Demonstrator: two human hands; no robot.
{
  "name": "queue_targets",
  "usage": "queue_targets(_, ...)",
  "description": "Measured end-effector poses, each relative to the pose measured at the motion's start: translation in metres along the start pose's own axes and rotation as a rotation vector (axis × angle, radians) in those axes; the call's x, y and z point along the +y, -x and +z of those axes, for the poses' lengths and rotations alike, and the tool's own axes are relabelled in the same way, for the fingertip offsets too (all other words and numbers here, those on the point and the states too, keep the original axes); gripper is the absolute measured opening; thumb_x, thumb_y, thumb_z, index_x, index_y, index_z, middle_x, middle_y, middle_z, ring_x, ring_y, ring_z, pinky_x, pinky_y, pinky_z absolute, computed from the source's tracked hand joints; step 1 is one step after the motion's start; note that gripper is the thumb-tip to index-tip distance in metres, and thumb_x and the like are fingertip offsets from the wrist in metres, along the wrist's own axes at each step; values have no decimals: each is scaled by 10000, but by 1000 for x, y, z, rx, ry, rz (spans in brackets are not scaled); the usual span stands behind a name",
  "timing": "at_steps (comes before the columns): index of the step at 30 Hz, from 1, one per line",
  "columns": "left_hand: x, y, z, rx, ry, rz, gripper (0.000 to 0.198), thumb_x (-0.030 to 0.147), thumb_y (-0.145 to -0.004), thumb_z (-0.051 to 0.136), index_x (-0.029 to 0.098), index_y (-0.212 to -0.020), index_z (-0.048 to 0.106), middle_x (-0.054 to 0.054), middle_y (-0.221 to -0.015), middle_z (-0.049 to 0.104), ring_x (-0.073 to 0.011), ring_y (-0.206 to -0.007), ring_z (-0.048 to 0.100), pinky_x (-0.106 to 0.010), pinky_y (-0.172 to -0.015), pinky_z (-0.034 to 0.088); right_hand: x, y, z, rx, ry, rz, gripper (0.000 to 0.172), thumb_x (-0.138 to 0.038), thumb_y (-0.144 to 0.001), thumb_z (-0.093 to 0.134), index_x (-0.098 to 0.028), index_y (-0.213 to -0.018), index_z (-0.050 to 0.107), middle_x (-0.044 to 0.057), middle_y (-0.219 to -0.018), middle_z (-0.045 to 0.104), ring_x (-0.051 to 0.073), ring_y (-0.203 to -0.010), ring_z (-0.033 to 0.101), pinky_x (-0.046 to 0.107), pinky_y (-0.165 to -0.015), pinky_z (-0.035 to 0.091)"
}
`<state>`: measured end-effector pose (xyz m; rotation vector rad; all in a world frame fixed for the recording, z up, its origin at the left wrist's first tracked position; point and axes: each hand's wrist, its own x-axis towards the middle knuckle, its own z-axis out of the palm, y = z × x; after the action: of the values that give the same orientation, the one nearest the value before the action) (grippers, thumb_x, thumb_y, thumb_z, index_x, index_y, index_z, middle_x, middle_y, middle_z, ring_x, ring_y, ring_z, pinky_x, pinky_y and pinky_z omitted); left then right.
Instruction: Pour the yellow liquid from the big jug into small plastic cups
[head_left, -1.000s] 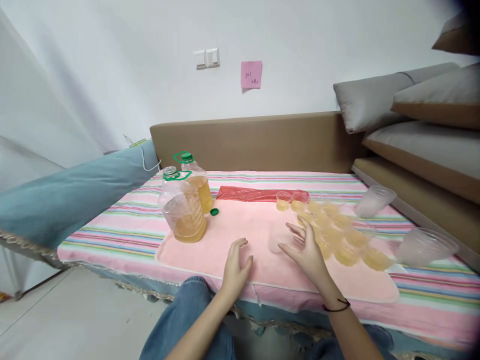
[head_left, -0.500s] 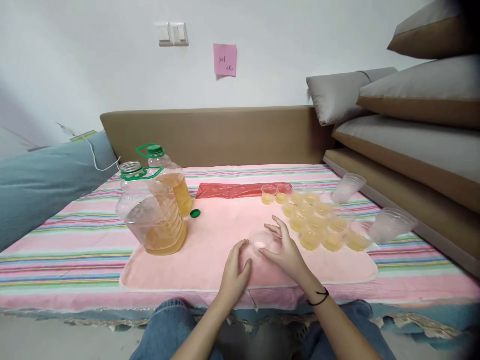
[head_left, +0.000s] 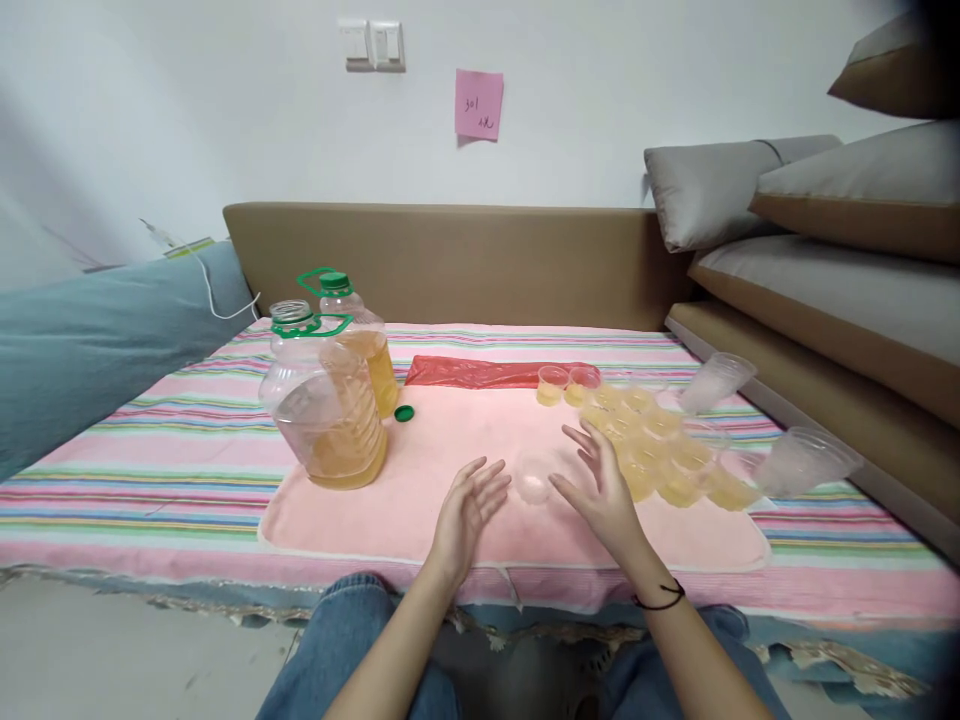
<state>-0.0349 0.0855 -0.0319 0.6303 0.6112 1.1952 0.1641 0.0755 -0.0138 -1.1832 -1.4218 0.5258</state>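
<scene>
An empty clear plastic cup [head_left: 534, 477] stands on the pink towel [head_left: 420, 470] between my two hands. My left hand [head_left: 466, 508] hovers just left of it, fingers spread and holding nothing. My right hand [head_left: 602, 484] is just right of the cup, fingers apart, also holding nothing. Several small cups of yellow liquid [head_left: 651, 450] cluster to the right of my right hand. An uncapped large clear jug [head_left: 326, 410] with a little yellow liquid stands at the left, with a capped second bottle [head_left: 366, 345] behind it and a loose green cap [head_left: 404, 413] beside them.
A red plastic bag [head_left: 487, 372] lies at the towel's far edge. Two stacks of empty clear cups [head_left: 806, 461] lie tipped at the right. The striped sheet [head_left: 135, 470] covers the bed; grey-brown cushions [head_left: 825, 270] are piled right, a blue bolster [head_left: 90, 350] left.
My left hand lifted off the towel and opened toward the empty cup. My right hand stayed beside the cup. The camera view shifted slightly.
</scene>
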Motion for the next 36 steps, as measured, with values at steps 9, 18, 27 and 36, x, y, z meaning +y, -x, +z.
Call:
queue_targets(9, 20, 17, -13, 24, 138, 78, 382, 360, -847, 539, 166, -1176, 541, -156, -1305, 612, -258, -1079, 655, -437, -1006, 433, -22, 10, 20, 16, 116, -271, 643, -281, -835, 657, -248, -1403, 357, 138, -1379, 533, 278, -1325, 466, 548, -1107, 349)
queue_targets(18, 89, 27, -45, 491, -673, 1172, 225, 351, -869, 582, 200, -1035, 579, -86, -1074, 626, -221, -1082, 593, -402, -995, 436, -38, 13, 88, -195, 23, -295, 634, -272, -863, 621, -286, -1417, 313, 118, -1404, 517, 259, -1331, 467, 533, -1108, 365)
queue_targets(27, 143, 36, -103, 801, -818, 1022, 405, 417, -910, 502, 208, -1256, 480, -122, -1331, 510, -250, -1305, 439, -437, -1109, 321, -58, -40, 200, -365, -184, -111, 825, -424, -750, 732, -234, -1426, 300, 169, -1511, 385, 281, -1398, 377, 526, -1158, 289)
queue_targets(36, 154, 38, -111, 727, -599, 749, 553, 574, -893, 441, 215, -1311, 396, -150, -1476, 397, -265, -1392, 376, -423, -1145, 293, -56, -75, 269, -508, -450, -66, 1000, -447, -554, 875, -301, -1407, 372, 110, -1444, 485, 313, -1357, 430, 536, -1097, 370)
